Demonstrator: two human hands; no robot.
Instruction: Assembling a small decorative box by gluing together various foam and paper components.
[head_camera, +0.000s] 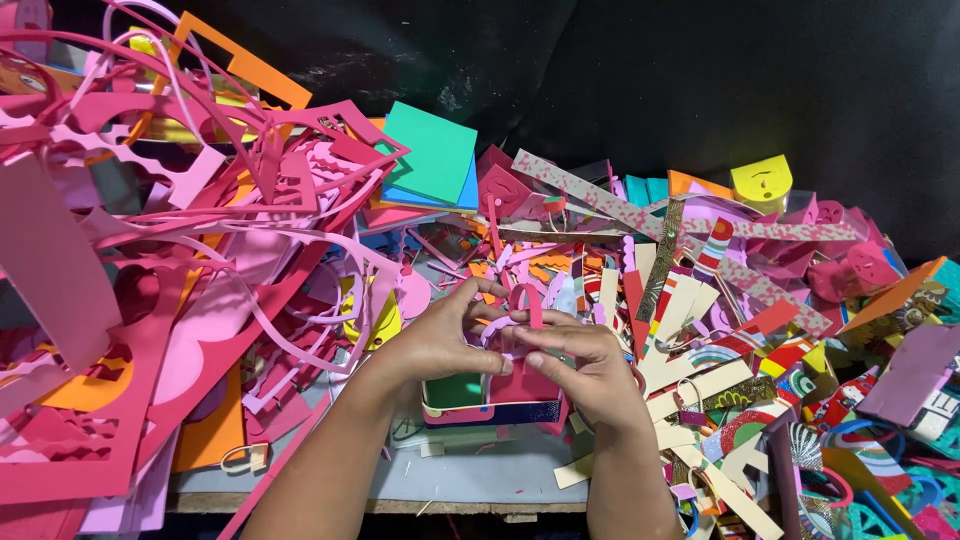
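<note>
While my left hand (437, 338) steadies the small paper box (497, 396), my right hand (580, 368) fingers pinch its pink handle strip (529, 303), seemingly to seat it; pink offcuts (150, 300) alongside.

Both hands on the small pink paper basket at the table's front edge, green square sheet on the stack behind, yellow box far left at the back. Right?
Not quite. The head view shows the yellow box at the back right, not far left. The rest holds: the left hand and right hand are on the small pink paper basket near the table's front edge, with the green square sheet on the stack behind.
</note>
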